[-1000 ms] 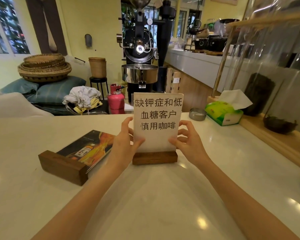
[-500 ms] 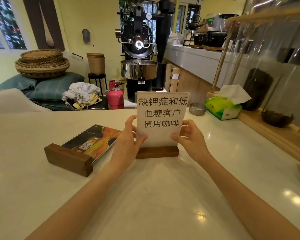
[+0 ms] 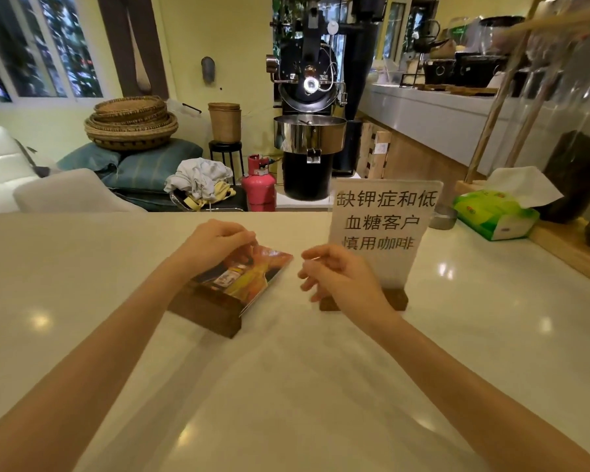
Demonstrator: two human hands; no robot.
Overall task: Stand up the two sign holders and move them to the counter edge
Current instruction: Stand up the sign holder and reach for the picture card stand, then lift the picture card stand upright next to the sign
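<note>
Two sign holders on the white counter (image 3: 457, 352) in front of me. White sign holder (image 3: 382, 233) stands upright on its wooden base, black Chinese lettering facing me, right of centre and near the far counter edge, though not at it. Second sign holder (image 3: 232, 287) lies flat on its back to the left, printed orange-and-dark card face up, its dark wooden base (image 3: 205, 310) turned toward me.

My left hand (image 3: 215, 241) sits over the far end of the flat holder's card, fingers curled down onto the top edge. Contact looks real; whether the fingers have actually closed under the edge, I cannot tell. The card shows motion blur there.

My right hand (image 3: 338, 277) hovers loose and half curled between the two holders, holding nothing. It overlaps the lower left corner of the upright sign from this view; cannot tell if it touches.

Further right on the counter: small metal dish (image 3: 441, 218) just behind the upright sign, green tissue pack (image 3: 494, 214) beside it with a tissue sticking up.

Beyond the counter: coffee roaster (image 3: 309, 107), pink gas cylinder (image 3: 261, 183), stacked woven baskets (image 3: 132, 122) on cushions.
</note>
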